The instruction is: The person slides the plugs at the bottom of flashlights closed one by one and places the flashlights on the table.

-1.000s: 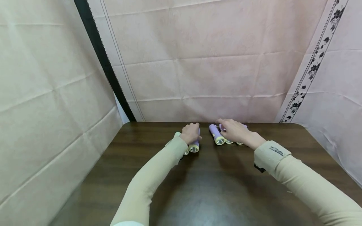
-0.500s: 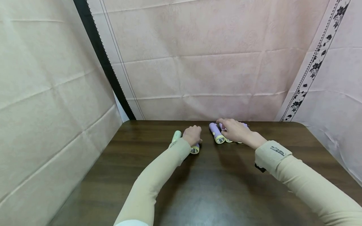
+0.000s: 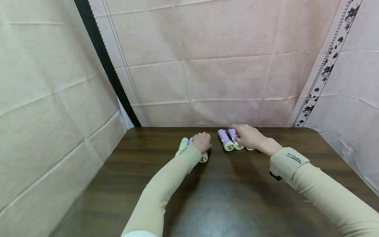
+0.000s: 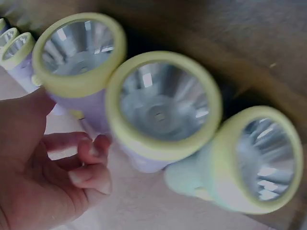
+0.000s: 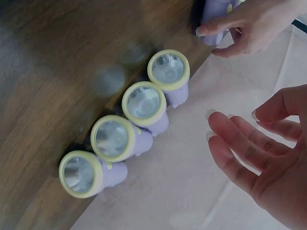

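My left hand (image 3: 202,141) pinches a purple flashlight (image 3: 203,158) with a pale yellow head, thumb on one side of its body and curled fingers on the other. In the left wrist view, a second purple flashlight (image 4: 165,149) lies against it, and a mint green flashlight (image 4: 230,179) follows at the end of that row. My right hand (image 3: 250,136) hovers over another row of purple flashlights (image 3: 226,140), partly hiding them in the head view. Its fingers (image 5: 244,143) are loosely bent with nothing between them, apart from the several flashlights seen in the right wrist view.
The flashlights lie near the far edge of a dark brown wooden table (image 3: 201,197), lenses toward me. A pale cloth (image 3: 207,82) hangs behind the table, with more cloth at the left and right sides. A gap of bare tabletop separates the two rows.
My left hand has shifted slightly toward me and right with the purple flashlight, uncovering the mint green one and part of the middle one. My right hand has edged right, showing more of its row.
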A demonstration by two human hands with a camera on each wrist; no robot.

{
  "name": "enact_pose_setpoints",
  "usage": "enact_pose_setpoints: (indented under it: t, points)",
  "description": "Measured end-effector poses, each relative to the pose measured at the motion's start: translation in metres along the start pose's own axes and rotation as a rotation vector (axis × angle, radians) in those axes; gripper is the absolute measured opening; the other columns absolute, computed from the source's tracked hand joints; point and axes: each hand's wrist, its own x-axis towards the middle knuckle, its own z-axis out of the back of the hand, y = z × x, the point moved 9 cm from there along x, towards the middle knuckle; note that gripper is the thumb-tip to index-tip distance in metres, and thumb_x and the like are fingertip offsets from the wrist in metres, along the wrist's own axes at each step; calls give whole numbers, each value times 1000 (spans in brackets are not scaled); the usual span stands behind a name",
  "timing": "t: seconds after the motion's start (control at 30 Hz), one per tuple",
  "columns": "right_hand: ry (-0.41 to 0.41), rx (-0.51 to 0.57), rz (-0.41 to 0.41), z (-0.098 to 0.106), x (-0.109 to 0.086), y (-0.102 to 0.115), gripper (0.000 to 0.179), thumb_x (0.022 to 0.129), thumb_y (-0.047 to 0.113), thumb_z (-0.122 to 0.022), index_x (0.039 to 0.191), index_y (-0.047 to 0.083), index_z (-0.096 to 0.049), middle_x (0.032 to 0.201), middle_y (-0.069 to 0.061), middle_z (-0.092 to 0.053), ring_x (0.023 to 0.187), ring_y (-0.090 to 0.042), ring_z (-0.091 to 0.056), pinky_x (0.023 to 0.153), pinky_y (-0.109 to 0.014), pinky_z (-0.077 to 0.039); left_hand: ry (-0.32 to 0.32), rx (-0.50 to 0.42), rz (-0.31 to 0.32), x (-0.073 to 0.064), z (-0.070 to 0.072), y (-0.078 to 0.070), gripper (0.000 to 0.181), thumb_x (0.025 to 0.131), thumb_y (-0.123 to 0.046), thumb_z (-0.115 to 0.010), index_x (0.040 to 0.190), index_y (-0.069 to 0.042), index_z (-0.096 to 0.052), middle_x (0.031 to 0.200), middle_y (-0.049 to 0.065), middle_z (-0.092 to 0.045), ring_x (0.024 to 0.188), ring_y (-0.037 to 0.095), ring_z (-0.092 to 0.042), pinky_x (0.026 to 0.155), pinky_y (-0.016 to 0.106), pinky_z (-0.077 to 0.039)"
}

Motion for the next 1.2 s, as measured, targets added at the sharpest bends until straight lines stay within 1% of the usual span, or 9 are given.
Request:
enact_pose_setpoints:
  t: [0.17,0.33,0.47,0.53,0.63,0.7,0.8,1.0,1.2]
  points:
    - [2,-3,-27,8,-6,-8,42,82,6,-58,123,4,-58,91,-9,-66,78,-22,-60,63,-40,-48,-91,-45,-34,9,19,-19,29,93,-33,-60,111,-11,-68,114,6,-70,101,25,-69,75,40,-57]
    - [-11,-5,-37,13,-10,-13,39,81,6,-57,120,5,-60,91,-9,-67,79,-23,-61,62,-41,-49,-75,-191,-15,18,27,-33,26,95,-28,-57,109,-9,-67,115,9,-68,102,28,-67,79,40,-56]
    - [-16,-8,-38,15,-13,-16,37,81,5,-57,118,5,-61,84,-5,-64,74,-20,-58,58,-36,-46,-36,-316,51,27,19,-38,27,94,-31,-57,106,-8,-65,117,11,-65,105,28,-65,82,40,-53]
    - [-11,-9,-46,15,-15,-18,38,81,5,-57,118,5,-61,79,-3,-61,70,-18,-56,55,-33,-42,-23,-356,88,32,12,-41,32,93,-34,-58,110,-7,-61,119,12,-64,107,29,-64,85,40,-52]
    - [1,-7,-60,14,-18,-21,39,81,5,-57,119,6,-61,74,0,-55,66,-16,-51,52,-29,-37,-14,-377,137,39,0,-43,43,93,-36,-58,120,-4,-53,122,13,-62,111,29,-63,89,39,-52]
    - [7,-7,-64,13,-19,-23,38,81,6,-58,119,6,-62,75,0,-55,67,-16,-51,53,-29,-37,2,-385,172,40,-5,-44,49,93,-37,-57,126,-2,-47,124,13,-61,113,29,-62,92,39,-51]
    - [6,-14,-65,13,-20,-24,36,82,7,-59,118,6,-63,77,0,-58,69,-16,-53,55,-31,-41,13,-425,211,42,-9,-45,52,93,-36,-57,129,-3,-42,124,14,-60,114,29,-61,94,39,-50]
    - [-1,-34,-59,18,-25,-28,34,83,7,-59,117,5,-63,82,-3,-63,73,-17,-58,61,-36,-47,27,-512,236,42,-11,-47,56,90,-39,-62,127,-3,-39,125,16,-58,114,31,-61,94,39,-49]
    - [10,-35,-82,20,-35,-37,35,84,7,-59,119,3,-62,82,-4,-62,71,-17,-56,58,-34,-45,48,-573,229,41,-11,-54,57,85,-33,-69,124,-4,-40,122,18,-59,110,31,-61,91,40,-50]
